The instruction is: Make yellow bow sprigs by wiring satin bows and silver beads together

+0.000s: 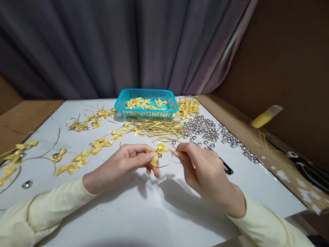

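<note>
A yellow ribbon bow (161, 148) with a small silver piece at its middle is pinched in my left hand (134, 158), above the white board. My right hand (201, 170), just to the right, has thumb and forefinger pressed together on a thin gold cord that runs to the bow. Beyond my hands lies a heap of cut gold cords (160, 129). Behind my right hand is a spread of small round silver pieces (201, 128). Part of a black-handled tool (227, 167) shows beside the right hand, its other end partly hidden.
A blue basket (148, 115) holding yellow bows stands at the back, with a pile of bows (187, 108) beside it. More bows on cords (79, 159) lie at left. Black-handled scissors (315, 173) and a yellow tube (266, 117) are at right.
</note>
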A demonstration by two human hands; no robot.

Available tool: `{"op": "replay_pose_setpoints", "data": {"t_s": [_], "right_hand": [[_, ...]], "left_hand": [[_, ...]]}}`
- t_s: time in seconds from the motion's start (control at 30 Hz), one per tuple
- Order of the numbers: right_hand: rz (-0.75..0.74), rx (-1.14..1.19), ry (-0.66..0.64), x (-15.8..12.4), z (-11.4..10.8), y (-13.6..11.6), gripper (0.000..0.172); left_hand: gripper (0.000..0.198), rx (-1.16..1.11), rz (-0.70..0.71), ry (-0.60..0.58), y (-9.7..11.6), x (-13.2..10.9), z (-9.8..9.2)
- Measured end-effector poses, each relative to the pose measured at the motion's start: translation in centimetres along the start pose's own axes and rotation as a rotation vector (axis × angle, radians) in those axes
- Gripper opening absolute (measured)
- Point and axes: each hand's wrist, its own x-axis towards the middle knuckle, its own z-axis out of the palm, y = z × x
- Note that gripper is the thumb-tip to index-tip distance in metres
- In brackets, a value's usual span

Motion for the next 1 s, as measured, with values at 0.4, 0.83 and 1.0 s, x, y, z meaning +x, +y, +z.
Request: {"op": "replay_pose_setpoints", "data": {"t_s": [0.4, 0.83, 1.0], "right_hand": [[0.008, 0.105, -0.146, -0.22, -0.1, -0.04, 0.02], [0.067, 0.226, -0.088, -0.28, -0.46, -0.67, 0.018], [0.058, 0.241, -0.094, -0.35, -0.49, -0.78, 0.018]], "left_hand": [[0.022, -0.19, -0.03, -0.054, 0.04, 0.02, -0.04], [0.022, -0.309, -0.072, -0.085, 0.06, 0.01, 0.04], [0.021, -0.291, -0.06, -0.091, 0.14, 0.04, 0.05]]}}
